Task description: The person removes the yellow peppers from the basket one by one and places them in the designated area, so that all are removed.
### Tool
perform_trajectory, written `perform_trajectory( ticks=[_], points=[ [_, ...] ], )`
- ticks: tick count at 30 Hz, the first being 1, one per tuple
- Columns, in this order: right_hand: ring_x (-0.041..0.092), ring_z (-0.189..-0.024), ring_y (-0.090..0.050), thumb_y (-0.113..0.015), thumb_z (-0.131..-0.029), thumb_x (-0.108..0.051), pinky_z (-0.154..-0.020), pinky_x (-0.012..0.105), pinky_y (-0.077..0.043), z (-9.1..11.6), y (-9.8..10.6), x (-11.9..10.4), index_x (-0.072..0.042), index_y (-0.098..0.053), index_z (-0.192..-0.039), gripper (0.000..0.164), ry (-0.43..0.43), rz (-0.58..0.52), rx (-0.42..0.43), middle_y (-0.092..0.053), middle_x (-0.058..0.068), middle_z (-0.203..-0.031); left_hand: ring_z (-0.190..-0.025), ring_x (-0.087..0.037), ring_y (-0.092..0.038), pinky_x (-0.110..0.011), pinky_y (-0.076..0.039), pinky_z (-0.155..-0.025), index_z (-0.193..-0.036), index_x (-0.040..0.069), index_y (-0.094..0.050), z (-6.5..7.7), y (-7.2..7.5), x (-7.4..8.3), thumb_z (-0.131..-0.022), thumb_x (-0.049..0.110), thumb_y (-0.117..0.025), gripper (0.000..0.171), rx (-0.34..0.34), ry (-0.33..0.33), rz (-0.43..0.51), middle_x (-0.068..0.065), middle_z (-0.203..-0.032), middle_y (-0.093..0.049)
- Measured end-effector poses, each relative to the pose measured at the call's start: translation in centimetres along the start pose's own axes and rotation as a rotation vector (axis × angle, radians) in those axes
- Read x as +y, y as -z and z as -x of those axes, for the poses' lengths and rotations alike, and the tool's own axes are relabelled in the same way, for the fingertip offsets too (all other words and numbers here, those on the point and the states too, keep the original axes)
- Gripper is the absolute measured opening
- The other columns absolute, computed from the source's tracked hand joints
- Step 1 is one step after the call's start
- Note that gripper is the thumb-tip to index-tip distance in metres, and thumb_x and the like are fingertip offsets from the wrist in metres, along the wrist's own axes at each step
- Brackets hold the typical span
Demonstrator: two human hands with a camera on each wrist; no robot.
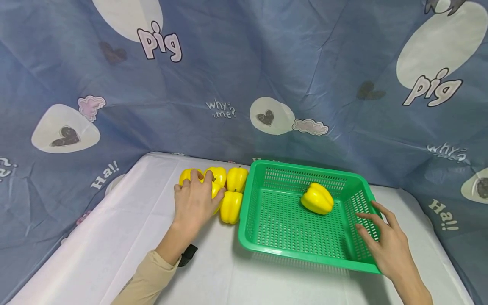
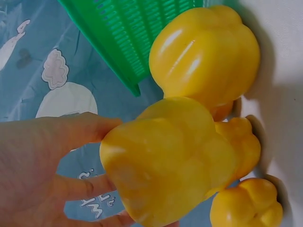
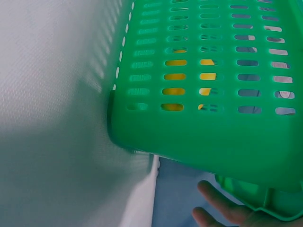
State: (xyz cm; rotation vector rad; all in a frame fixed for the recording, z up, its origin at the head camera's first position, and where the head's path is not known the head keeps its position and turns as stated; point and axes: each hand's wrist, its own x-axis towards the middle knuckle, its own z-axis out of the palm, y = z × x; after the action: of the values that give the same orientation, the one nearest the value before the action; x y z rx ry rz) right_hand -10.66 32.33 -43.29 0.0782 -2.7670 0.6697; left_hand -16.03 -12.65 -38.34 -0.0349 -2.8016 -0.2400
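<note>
My left hand (image 1: 194, 199) grips a yellow bell pepper (image 2: 165, 161), thumb on one side and fingers on the other. More yellow bell peppers (image 1: 231, 207) cluster around that hand, left of a green plastic basket (image 1: 297, 253). Inside the basket, towards its back right, lies a single yellow bell pepper (image 1: 317, 198). At the basket's right side is my right hand (image 1: 392, 245), fingers spread and gently bent over the rim, holding no pepper. Whether its fingertips touch the basket is unclear. The right wrist view shows the slotted basket wall (image 3: 189, 132) and some fingers (image 3: 222, 203).
A white cloth (image 1: 126, 237) covers the table. Behind it hangs a blue printed curtain (image 1: 213, 63), which also drapes along both sides. A dark band (image 1: 188, 255) circles the left wrist below a beige sleeve (image 1: 148, 275).
</note>
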Motion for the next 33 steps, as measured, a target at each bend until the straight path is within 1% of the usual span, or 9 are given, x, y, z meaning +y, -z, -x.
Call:
perform_trajectory(
  ticks=[4,8,15,18,23,30,33],
  points=[
    [0.062,-0.134,-0.050,-0.069,-0.107,-0.025,-0.093,0.076,-0.045,0.0,0.0,0.0,-0.005,-0.071,-0.134,0.034,-0.006,-0.002,-0.005,-0.037,0.027,-0.168,-0.081,-0.045,-0.066,-0.057,-0.051,-0.074,-0.121,0.009,-0.067,0.1,-0.2,-0.3,-0.096,0.047,-0.079,0.047,-0.011,-0.002,-0.010,-0.027,-0.121,-0.066],
    [0.063,-0.134,-0.049,-0.068,-0.107,-0.026,-0.094,0.078,-0.044,0.0,-0.1,0.0,-0.004,-0.070,-0.135,0.035,-0.015,0.001,-0.014,-0.036,0.028,-0.168,-0.080,-0.046,-0.066,-0.057,-0.052,-0.070,-0.124,0.007,-0.067,0.1,-0.4,-0.6,-0.094,0.050,-0.080,0.054,-0.021,-0.007,-0.023,-0.028,-0.118,-0.066],
    [0.063,-0.133,-0.050,-0.068,-0.107,-0.026,-0.094,0.079,-0.044,0.0,0.0,-0.1,-0.004,-0.070,-0.135,0.036,-0.020,0.003,-0.015,-0.036,0.028,-0.168,-0.084,-0.050,-0.067,-0.063,-0.055,-0.076,-0.134,0.002,-0.063,0.0,-0.4,-1.2,-0.096,0.051,-0.079,0.064,-0.103,0.003,-0.014,-0.030,-0.119,-0.064],
    [0.063,-0.133,-0.050,-0.068,-0.107,-0.026,-0.093,0.078,-0.045,0.0,0.1,-0.2,-0.004,-0.070,-0.135,0.035,-0.014,0.001,-0.012,-0.036,0.028,-0.168,-0.083,-0.050,-0.067,-0.064,-0.056,-0.074,-0.135,0.001,-0.063,-0.1,-0.6,-1.5,-0.096,0.050,-0.079,0.065,-0.136,0.003,-0.009,-0.031,-0.117,-0.064],
    [0.064,-0.133,-0.049,-0.067,-0.107,-0.026,-0.094,0.079,-0.044,-0.1,0.1,-0.1,-0.005,-0.070,-0.136,0.035,-0.014,-0.004,-0.016,-0.035,0.027,-0.169,-0.080,-0.047,-0.066,-0.063,-0.057,-0.072,-0.138,0.000,-0.061,-0.2,-0.8,-1.9,-0.096,0.051,-0.078,0.068,-0.197,0.005,-0.006,-0.032,-0.117,-0.064],
    [0.064,-0.134,-0.049,-0.068,-0.107,-0.025,-0.095,0.078,-0.044,0.0,0.1,-0.2,-0.005,-0.070,-0.136,0.035,-0.019,-0.006,-0.013,-0.035,0.026,-0.169,-0.075,-0.042,-0.063,-0.061,-0.056,-0.072,-0.132,0.001,-0.062,-0.2,-0.5,-2.0,-0.097,0.053,-0.076,0.064,-0.271,0.011,0.007,-0.029,-0.110,-0.062],
    [0.064,-0.134,-0.049,-0.068,-0.107,-0.026,-0.095,0.079,-0.044,0.0,0.1,-0.2,-0.005,-0.070,-0.136,0.035,-0.022,-0.007,-0.017,-0.035,0.026,-0.170,-0.074,-0.041,-0.062,-0.061,-0.056,-0.073,-0.133,0.002,-0.061,-0.2,-0.6,-2.0,-0.098,0.053,-0.075,0.064,-0.299,0.014,0.008,-0.028,-0.108,-0.061]
  ],
)
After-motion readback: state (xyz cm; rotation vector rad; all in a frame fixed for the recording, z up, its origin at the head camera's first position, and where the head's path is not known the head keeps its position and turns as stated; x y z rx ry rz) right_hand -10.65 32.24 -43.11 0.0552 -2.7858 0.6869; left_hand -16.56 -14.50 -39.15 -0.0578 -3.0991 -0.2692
